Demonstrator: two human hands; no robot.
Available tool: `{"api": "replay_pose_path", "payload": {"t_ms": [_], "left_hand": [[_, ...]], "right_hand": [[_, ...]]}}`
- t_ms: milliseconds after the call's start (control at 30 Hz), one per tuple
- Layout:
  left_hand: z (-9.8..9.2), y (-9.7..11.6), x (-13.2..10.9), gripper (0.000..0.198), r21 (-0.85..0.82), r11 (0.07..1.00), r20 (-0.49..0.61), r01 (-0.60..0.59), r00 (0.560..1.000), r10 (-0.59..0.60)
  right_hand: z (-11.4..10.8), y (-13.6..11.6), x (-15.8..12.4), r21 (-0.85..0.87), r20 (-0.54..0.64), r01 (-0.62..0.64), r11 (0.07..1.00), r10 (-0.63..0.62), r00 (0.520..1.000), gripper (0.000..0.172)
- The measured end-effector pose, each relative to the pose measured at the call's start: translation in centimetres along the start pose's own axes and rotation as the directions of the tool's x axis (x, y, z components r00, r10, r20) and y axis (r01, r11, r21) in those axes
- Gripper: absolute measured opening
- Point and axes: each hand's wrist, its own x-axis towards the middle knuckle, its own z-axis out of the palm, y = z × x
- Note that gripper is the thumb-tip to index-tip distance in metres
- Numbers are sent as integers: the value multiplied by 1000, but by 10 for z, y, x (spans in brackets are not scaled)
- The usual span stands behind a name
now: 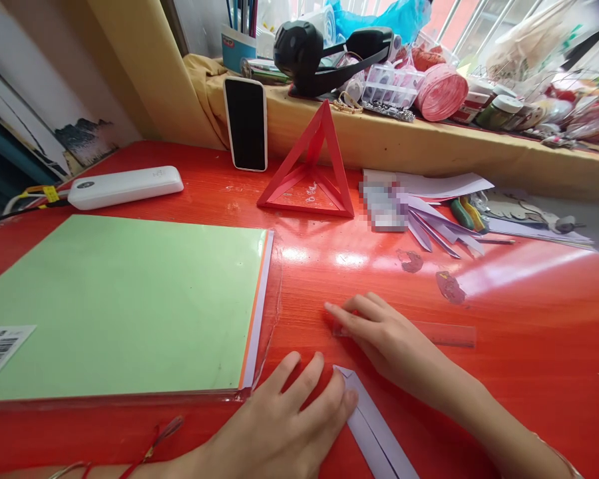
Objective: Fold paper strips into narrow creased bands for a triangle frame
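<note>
My left hand (299, 409) is at the bottom centre, its thumb and index finger against the left edge of a folded lilac paper strip (374, 429). The other fingers of that hand are spread on the red table. The strip has creases along its length and a pointed top end, and it runs out of view at the bottom. To the right, my right hand (379, 329) reaches over a clear ruler (452, 334) with its fingers stretched out. It covers the ruler's middle, and I cannot tell whether the fingers press on it.
A pack of green paper (130, 299) lies left. Behind it are a white power bank (127, 186), an upright phone (246, 126) and a red paper pyramid frame (337, 163). Lilac paper pieces (429, 223) and pliers (464, 214) lie back right. Craft supplies crowd the ledge (289, 120).
</note>
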Motion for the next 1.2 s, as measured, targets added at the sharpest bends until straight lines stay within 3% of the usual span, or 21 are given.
{"api": "replay_pose_path", "payload": {"t_ms": [133,367,700,967,1200], "left_hand": [[7,0,0,39,7,1000,-2,12,1000,-12],[14,3,-3,39,37,999,-26,15,1000,-14],[10,2,-5,41,-11,1000,-25,-8,1000,8],[6,0,-3,40,-9,999,-50,45,998,-46],[14,3,-2,40,54,997,-43,56,998,-53]], "right_hand": [[-5,5,-5,-67,-102,-43,997,36,994,37],[-24,-9,-12,169,185,7,986,-38,982,40],[-15,-9,-10,237,153,-56,970,20,988,39],[-10,-13,-9,319,146,-126,939,83,986,37],[-27,-4,-22,342,220,-196,919,125,967,38]]}}
